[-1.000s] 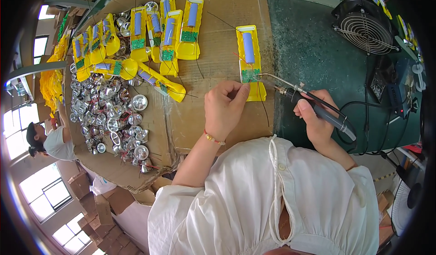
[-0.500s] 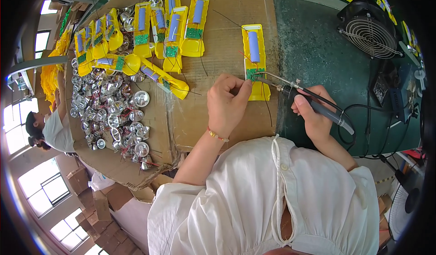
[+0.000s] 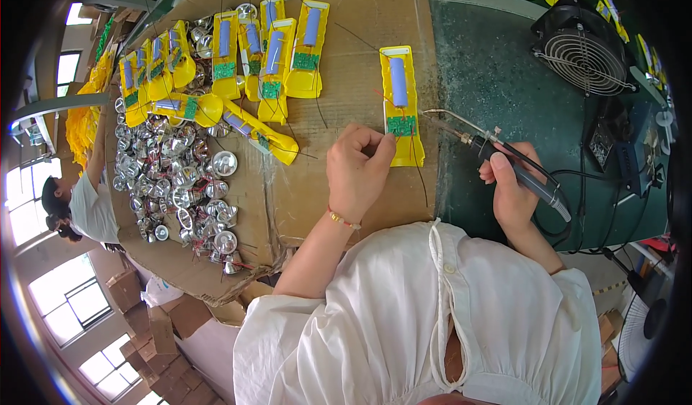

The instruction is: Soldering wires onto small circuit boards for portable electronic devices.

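The yellow shell (image 3: 412, 158) lies near the cardboard's (image 3: 353, 81) right edge, its board (image 3: 401, 125) toward the near end. The left hand's (image 3: 353, 167) fingers press together beside the board; whether they pinch anything, I cannot tell. The right hand's (image 3: 515, 189) fingers wrap the iron (image 3: 535, 184). The shell looks light, stiff, best held by its sides.

Yellow case (image 3: 412, 109), grey iron (image 3: 533, 184)
The case lies open at the left fingers (image 3: 379, 151), blue cell (image 3: 398, 82) above green board (image 3: 401, 125); held in the right fingers (image 3: 503, 168), the iron slants leftward.
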`<state>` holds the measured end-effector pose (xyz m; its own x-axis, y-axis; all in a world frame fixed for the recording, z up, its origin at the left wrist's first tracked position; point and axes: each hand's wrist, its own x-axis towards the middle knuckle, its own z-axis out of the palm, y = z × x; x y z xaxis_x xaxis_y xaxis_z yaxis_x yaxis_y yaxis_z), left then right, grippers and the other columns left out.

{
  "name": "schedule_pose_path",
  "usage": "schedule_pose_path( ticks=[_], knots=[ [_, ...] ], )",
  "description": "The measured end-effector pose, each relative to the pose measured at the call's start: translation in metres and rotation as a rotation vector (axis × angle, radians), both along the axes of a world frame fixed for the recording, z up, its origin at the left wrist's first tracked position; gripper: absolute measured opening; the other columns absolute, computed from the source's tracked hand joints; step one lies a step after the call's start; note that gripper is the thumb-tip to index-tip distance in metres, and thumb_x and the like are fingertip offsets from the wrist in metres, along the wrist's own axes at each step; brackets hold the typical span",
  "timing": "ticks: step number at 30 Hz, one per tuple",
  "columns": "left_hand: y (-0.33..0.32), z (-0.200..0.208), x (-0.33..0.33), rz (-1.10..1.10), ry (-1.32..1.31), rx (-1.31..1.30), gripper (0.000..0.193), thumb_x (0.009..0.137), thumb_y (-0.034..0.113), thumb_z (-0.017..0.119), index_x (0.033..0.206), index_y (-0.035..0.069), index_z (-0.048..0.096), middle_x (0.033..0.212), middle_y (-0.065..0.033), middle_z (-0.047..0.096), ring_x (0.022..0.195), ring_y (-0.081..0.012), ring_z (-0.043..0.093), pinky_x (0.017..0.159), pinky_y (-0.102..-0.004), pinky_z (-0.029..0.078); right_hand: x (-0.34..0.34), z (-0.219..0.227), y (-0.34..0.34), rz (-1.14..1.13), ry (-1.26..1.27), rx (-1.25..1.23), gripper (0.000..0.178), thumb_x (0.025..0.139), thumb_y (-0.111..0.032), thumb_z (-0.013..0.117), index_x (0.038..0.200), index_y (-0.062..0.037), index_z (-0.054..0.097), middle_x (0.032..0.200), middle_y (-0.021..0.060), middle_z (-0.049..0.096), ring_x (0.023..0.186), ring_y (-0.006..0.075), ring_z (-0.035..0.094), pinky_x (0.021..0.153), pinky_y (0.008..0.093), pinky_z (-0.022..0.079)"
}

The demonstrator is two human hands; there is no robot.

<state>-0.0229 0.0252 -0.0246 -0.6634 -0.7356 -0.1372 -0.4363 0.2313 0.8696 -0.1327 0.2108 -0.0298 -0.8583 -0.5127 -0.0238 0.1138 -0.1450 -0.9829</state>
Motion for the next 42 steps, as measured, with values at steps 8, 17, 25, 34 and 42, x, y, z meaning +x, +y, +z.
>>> schedule_pose_path(
  ticks=[8, 17, 25, 34, 42],
  knots=[
    [-0.002, 0.008, -0.003, 0.126, 0.166, 0.201, 0.01, 0.075, 0.009, 0.064, 0.074, 0.0, 0.064, 0.069, -0.0105, 0.062, 0.056, -0.0139, 0.059, 0.053, -0.0243, 0.045, -0.013, -0.002, 0.013, -0.052, -0.012, 0.029, 0.015, 0.083, -0.007, 0.06, 0.091, 0.0022, 0.052, 0.07, 0.0093, 0.059, 0.059, 0.0105, 0.055, 0.055, 0.0217, 0.046],
    [-0.057, 0.028, -0.152, -0.369, -0.335, -0.435, 0.02, 0.074, 0.021, 0.057, 0.069, 0.005, 0.068, 0.067, -0.0161, 0.063, 0.066, -0.0312, 0.062, 0.063, -0.0394, 0.05, -0.025, -0.012, 0.019, -0.117, -0.083, 0.103, 0.014, 0.082, -0.009, 0.062, 0.089, 0.0007, 0.055, 0.068, 0.0073, 0.059, 0.058, 0.0099, 0.055, 0.054, 0.0209, 0.045],
    [-0.063, 0.057, -0.116, -0.168, 0.152, -0.987, 0.045, 0.07, 0.03, 0.07, 0.107, 0.007, 0.059, 0.124, -0.0144, 0.042, 0.117, -0.0336, 0.037, 0.095, -0.045, 0.028, -0.029, -0.014, 0.021, -0.153, -0.081, 0.163, 0.014, 0.082, -0.009, 0.06, 0.088, 0.0019, 0.053, 0.067, 0.0075, 0.058, 0.058, 0.01, 0.054, 0.054, 0.0208, 0.044],
    [-0.054, 0.0, 0.068, 0.379, -0.122, -0.588, 0.06, 0.07, 0.011, 0.066, 0.123, 0.005, 0.039, 0.132, -0.0264, 0.022, 0.125, -0.0397, 0.022, 0.102, -0.0433, 0.022, -0.025, -0.012, 0.012, -0.132, -0.005, 0.125, 0.015, 0.083, -0.011, 0.059, 0.089, 0.0014, 0.054, 0.066, 0.0068, 0.058, 0.057, 0.0091, 0.054, 0.052, 0.0198, 0.043],
    [-0.02, 0.027, 0.073, 0.202, 0.004, -0.698, 0.046, 0.071, -0.003, 0.048, 0.117, 0.001, 0.044, 0.128, -0.0214, 0.027, 0.12, -0.0361, 0.029, 0.1, -0.0422, 0.025, -0.024, -0.015, 0.017, -0.14, -0.013, 0.103, 0.014, 0.083, -0.01, 0.06, 0.089, 0.0013, 0.053, 0.066, 0.007, 0.058, 0.056, 0.0093, 0.053, 0.052, 0.0202, 0.044]
  ],
)
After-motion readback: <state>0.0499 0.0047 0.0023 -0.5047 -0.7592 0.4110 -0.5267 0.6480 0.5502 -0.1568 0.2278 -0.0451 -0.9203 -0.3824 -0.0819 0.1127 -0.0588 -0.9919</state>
